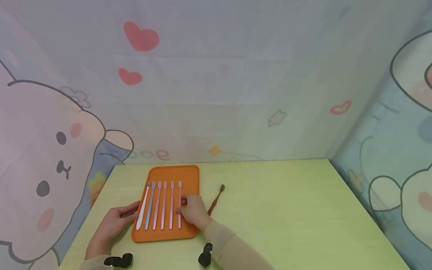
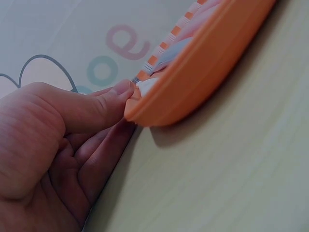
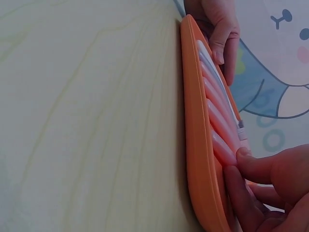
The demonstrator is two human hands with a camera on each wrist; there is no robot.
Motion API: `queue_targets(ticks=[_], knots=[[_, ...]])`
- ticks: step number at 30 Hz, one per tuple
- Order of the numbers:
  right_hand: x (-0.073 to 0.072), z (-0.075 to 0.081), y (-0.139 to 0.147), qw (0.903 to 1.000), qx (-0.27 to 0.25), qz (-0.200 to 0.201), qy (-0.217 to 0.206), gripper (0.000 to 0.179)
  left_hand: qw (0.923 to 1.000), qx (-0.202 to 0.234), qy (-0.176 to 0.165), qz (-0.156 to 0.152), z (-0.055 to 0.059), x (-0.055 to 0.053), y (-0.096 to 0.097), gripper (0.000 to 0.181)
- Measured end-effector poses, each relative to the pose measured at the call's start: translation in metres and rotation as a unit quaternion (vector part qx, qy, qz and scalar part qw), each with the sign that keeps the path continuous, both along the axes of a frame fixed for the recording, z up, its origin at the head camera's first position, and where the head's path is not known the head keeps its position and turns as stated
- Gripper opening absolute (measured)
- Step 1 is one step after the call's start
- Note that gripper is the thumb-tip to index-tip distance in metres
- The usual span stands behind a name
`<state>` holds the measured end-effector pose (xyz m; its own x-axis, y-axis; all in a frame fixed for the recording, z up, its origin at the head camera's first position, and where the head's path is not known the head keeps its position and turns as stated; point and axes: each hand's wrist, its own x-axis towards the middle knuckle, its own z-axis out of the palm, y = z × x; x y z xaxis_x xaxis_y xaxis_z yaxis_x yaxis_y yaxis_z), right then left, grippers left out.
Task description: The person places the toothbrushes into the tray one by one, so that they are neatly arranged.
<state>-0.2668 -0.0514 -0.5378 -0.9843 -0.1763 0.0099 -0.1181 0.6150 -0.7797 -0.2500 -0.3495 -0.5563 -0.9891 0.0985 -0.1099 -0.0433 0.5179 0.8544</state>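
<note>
An orange tray (image 1: 188, 174) lies on the table with several toothbrushes side by side in it, heads toward the back. From the left come a white toothbrush (image 1: 143, 210), a blue toothbrush (image 1: 150, 207) and several pink ones. At the right end of that row, my right hand (image 1: 196, 212) pinches a pink toothbrush (image 1: 180, 187) between thumb and fingers; in the right wrist view the fingertips meet on its handle (image 3: 223, 149). My left hand (image 1: 113, 224) grips the tray's left edge, its thumb (image 2: 113, 99) on the rim beside the white toothbrush.
A brown toothbrush (image 1: 216, 199) lies on the table right of the tray, its lower end hidden behind the right hand. The pale green table (image 1: 290, 210) extends well to the right. A printed cloth backdrop (image 1: 243, 82) rises along its back edge and sides.
</note>
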Motion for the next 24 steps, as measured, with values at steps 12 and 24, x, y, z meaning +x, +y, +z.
queue_targets(ticks=[12,24], knots=[[0.0029,0.0032,0.0015,0.9991,-0.033,0.001,-0.025,0.038,1.0,-0.003,0.005,-0.005,0.0033,-0.0003,-0.0002,0.056],[0.0027,-0.0004,0.0058,0.9998,-0.01,0.017,-0.005,0.044,1.0,0.001,-0.002,-0.004,0.0021,0.0011,0.0002,0.056]])
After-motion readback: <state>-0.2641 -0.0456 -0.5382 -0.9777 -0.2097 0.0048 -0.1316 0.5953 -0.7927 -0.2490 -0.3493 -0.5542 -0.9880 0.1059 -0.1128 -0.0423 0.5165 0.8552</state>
